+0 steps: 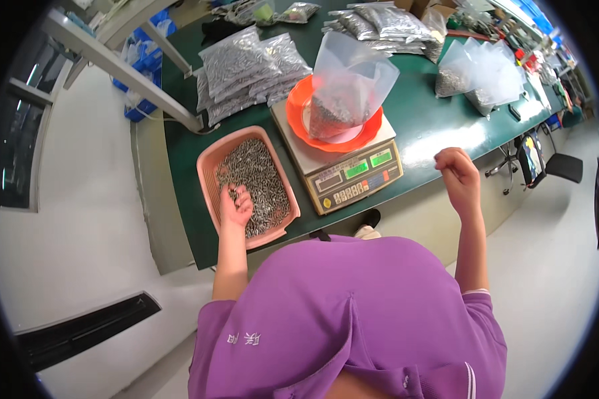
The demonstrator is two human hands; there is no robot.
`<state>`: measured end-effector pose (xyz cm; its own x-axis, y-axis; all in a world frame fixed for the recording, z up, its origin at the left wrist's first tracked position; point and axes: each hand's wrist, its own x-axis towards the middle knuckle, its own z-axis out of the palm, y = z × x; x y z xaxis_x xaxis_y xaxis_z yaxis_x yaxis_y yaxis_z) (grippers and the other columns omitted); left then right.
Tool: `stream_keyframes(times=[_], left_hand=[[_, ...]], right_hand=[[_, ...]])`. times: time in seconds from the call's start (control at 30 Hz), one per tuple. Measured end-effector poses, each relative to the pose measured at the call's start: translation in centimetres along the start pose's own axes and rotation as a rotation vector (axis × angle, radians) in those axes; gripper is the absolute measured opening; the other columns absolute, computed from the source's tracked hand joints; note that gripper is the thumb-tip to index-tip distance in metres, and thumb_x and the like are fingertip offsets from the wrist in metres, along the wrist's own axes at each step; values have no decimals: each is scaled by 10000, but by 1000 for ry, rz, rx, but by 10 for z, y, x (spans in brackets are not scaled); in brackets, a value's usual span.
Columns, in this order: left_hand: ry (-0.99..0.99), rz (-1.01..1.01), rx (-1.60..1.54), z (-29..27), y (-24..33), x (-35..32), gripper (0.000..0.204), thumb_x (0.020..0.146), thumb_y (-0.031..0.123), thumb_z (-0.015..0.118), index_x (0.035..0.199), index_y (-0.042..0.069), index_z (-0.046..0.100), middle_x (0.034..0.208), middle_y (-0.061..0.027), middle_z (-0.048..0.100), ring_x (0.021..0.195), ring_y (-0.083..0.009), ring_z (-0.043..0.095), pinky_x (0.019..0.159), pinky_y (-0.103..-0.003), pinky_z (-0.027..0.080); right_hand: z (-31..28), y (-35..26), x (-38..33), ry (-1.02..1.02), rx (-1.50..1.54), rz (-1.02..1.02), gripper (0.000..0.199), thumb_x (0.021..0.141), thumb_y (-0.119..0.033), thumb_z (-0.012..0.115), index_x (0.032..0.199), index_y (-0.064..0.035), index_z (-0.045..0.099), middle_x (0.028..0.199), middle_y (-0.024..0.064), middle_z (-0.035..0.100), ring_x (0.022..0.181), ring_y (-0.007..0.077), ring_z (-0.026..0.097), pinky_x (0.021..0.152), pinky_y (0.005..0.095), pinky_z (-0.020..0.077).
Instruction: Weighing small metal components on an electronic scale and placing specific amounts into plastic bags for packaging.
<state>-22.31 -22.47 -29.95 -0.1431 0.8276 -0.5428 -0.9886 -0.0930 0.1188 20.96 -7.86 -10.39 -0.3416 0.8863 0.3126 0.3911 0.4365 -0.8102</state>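
My left hand (237,206) is palm up over a pink plastic basket (203,171). Its fingers curl around a few small metal screws, and a heap of similar screws (263,176) fills the basket. To its right, a digital scale (356,185) carries an orange bowl (373,135) with a scalloped rim. A translucent plastic bag (356,70), partly filled with small metal pieces, stands in the bowl with its mouth spread. Off the table's front edge, right of the scale, my right hand (458,171) hangs in the air. Its fingers are curled together and nothing shows in them.
Filled silvery bags (236,63) are piled behind the basket, with another stack (379,23) at the back. Translucent bags of small parts (479,73) lie at the right on the green table (419,100). A metal frame leg (133,73) stands at the left; a chair (559,166) is at the right.
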Motion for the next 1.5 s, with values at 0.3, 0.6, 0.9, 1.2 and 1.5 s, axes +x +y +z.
stream_keyframes(times=[0.3,0.6,0.9,1.2,1.5], left_hand=[[-142,-88,-100,14,20,-19,235,892,282,444,736,112,483,687,-26,431,433,-83,351,302,-192,216],[-288,-214,243,187,-17,-21,249,905,293,463,718,130,433,665,-2,376,411,-49,283,300,-158,186],[-500,-420,748,365,-115,13,252,912,296,461,726,128,430,654,7,385,405,-33,281,288,-148,183],[-367,-369,1344,400,-137,53,250,904,338,460,750,144,427,670,15,431,401,-15,314,293,-138,198],[-316,-325,2070,398,-145,60,244,854,327,490,718,124,480,638,39,458,425,-32,338,377,-184,218]], right_hand=[[25,-49,100,-49,-352,-541,219,697,1,585,907,-62,579,995,59,570,989,264,505,848,376,415],[45,-46,163,-365,-656,-914,79,689,-141,642,759,-134,605,851,6,572,1150,222,434,1037,416,267],[41,-38,155,-296,-761,-751,199,636,-223,652,828,-172,643,832,18,597,1129,231,431,1053,517,152],[39,-44,157,-467,-861,-582,89,630,-253,646,683,-188,677,1023,70,574,1234,318,332,1069,548,58],[26,-45,157,-567,-843,-490,156,623,-276,664,752,-192,691,1199,139,489,1269,350,282,1071,547,60]])
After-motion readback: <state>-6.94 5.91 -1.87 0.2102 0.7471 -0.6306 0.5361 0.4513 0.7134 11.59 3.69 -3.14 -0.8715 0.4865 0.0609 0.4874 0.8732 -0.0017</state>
